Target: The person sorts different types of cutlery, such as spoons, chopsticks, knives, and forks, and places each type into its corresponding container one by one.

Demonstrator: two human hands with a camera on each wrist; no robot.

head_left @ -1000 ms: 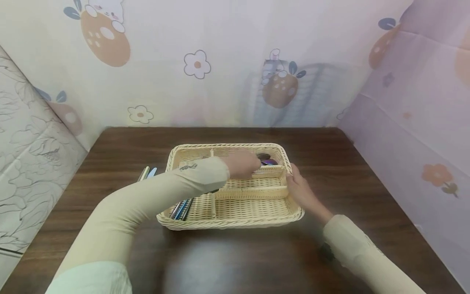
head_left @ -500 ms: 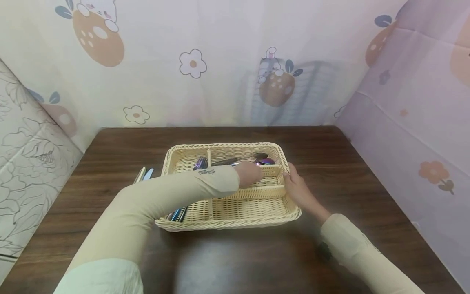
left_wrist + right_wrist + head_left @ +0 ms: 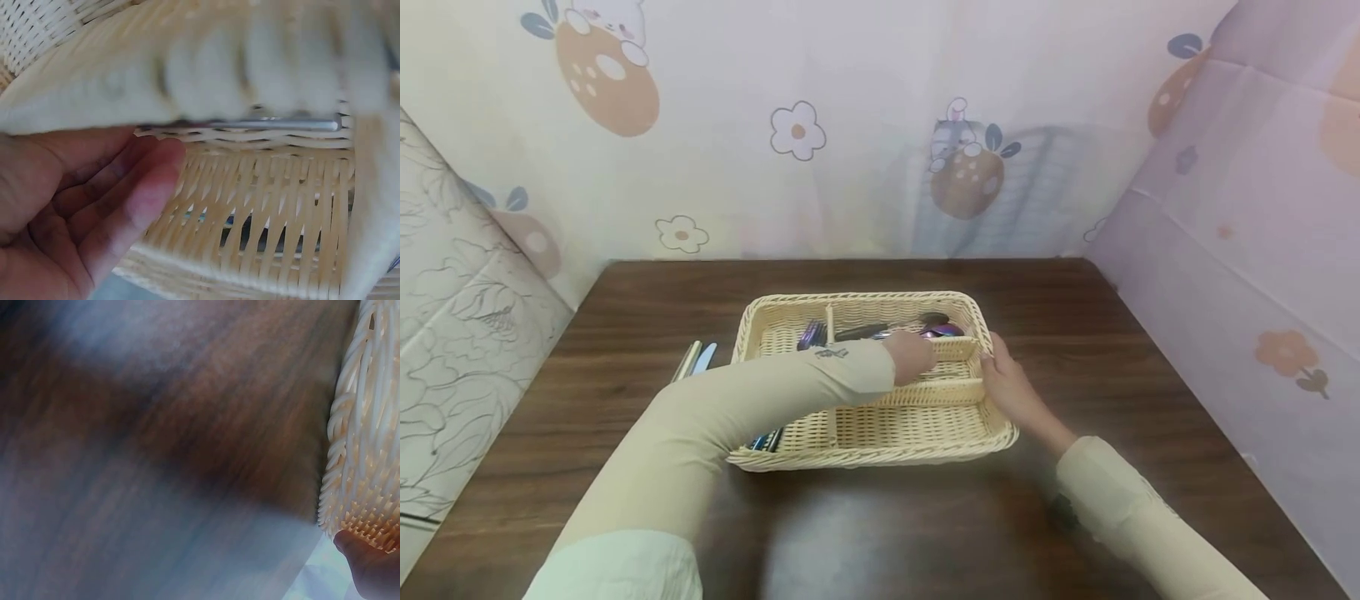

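Note:
A cream woven basket [image 3: 880, 457] with several compartments stands on the table. My left hand [image 3: 912, 357] reaches down into its narrow middle compartment, knuckles up, hiding much of that space in the head view. In the left wrist view, the thumb and fingers of the left hand [image 3: 119, 200] pinch one end of a slim silver metal utensil [image 3: 281, 124], which lies along the compartment wall; its far end is bare, the held end hidden. My right hand [image 3: 1013, 390] grips the basket's right rim, thumb over the edge. Its thumb [image 3: 369, 565] shows against the weave in the right wrist view.
The back compartment holds purple spoons [image 3: 942, 331] and a dark spoon [image 3: 935, 318]. Purple forks [image 3: 812, 335] lie at the back left, blue and dark handles [image 3: 767, 440] at the front left. Gold and pale-blue cutlery [image 3: 703, 358] lies on the table left of the basket.
My left hand has gone from over the back divider forward and down into the middle compartment. The forks and the dark handle behind it are now uncovered. The right hand keeps its grip.

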